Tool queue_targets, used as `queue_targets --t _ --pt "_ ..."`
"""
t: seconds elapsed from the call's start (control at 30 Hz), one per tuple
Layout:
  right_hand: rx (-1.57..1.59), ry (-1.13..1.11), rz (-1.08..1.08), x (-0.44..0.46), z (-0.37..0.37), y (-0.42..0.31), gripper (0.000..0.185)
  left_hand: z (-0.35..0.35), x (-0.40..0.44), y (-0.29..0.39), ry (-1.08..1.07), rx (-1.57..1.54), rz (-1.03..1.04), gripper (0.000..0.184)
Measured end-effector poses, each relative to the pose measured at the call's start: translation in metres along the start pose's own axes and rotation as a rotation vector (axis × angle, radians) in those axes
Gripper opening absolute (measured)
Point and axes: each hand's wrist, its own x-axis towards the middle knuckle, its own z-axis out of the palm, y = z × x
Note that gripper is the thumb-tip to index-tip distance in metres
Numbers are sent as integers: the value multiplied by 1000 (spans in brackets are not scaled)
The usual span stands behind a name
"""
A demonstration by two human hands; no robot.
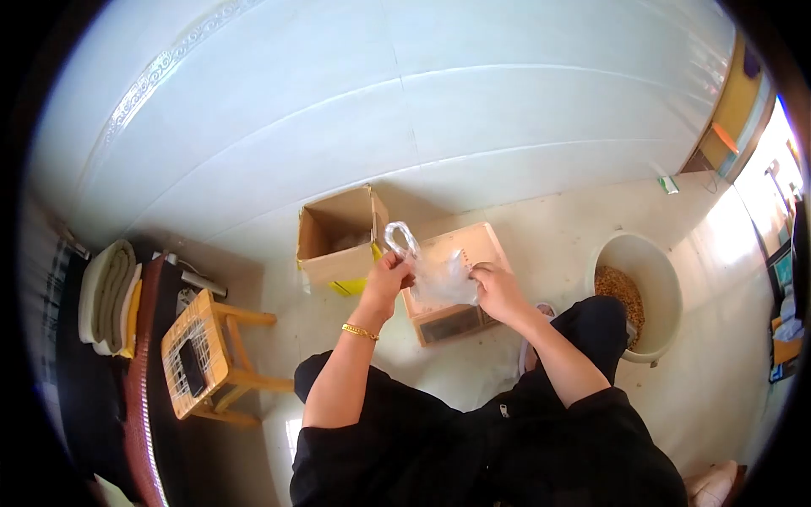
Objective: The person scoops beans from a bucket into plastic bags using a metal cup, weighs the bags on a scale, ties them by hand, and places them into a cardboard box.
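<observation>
Bag (449, 286) of clear plastic is held above the wooden box (483, 242), from its left edge toward the middle. The left hand (389, 280) pinches the film near the handle loop (410, 239), fingers closed; the right hand (499, 291) pinches the opposite side likewise. Even, gentle outward tension best spreads the film without tearing; whether its mouth is parted is unclear. Beyond the box's left edge stands a carton (336, 269); beyond the right, a tub (664, 291).

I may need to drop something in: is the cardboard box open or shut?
Open: the cardboard box shows its inner walls, and no flap covers its mouth.
</observation>
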Motion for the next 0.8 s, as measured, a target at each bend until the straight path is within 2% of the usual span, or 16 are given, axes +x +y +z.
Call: queue_targets --t 0.07,0.13,0.17,0.23,0.27,0.3,0.33,0.37,0.43,0.5,0.57,0.63,0.7,0.8 --pt "-54 -8 82 -6 3 5 19 -4 0 -4 63 -87 -58 9" --pt "-229 -333 229 -5 -9 -8 22 0 -2 2 121 -172 -107 12" --pt "-226 -340 231 -7 -6 -4 22 2 -5 6 135 -89 -122 12" --pt "-338 -613 275 -11 -3 1 25 3 -6 3 149 2 -144 12" --pt "-332 -616 281 -13 -2 2 25 2 -3 -2 134 164 -101 14" --pt "-266 -444 275 -11 -7 -8 25 2 -2 -7 116 325 -56 16" --pt "-203 -272 268 -8 -11 -15 26 5 -2 -7 110 325 -62 16" --pt "-204 -273 275 -5 -13 -18 26 8 -3 -8 62 356 -58 19" --pt "60 -129 239 0 -14 -21 26 10 -1 -15 12 389 -60 22" --pt "-11 -172 287 -3 -5 -12 26 9 2 -28 -46 647 117 27" --pt "-102 -286 301 -13 6 -1 24 4 1 -39 -92 732 55 28" --pt "-59 -349 296 -11 -4 -11 23 -4 6 -52 -144 824 16 29" --pt "-29 -409 276 -8 -14 -22 22 -16 9 -83 -384 1182 -7 29" --pt "-40 -311 228 -7 -23 -34 20 -9 1 -120 -800 1335 -56 35"
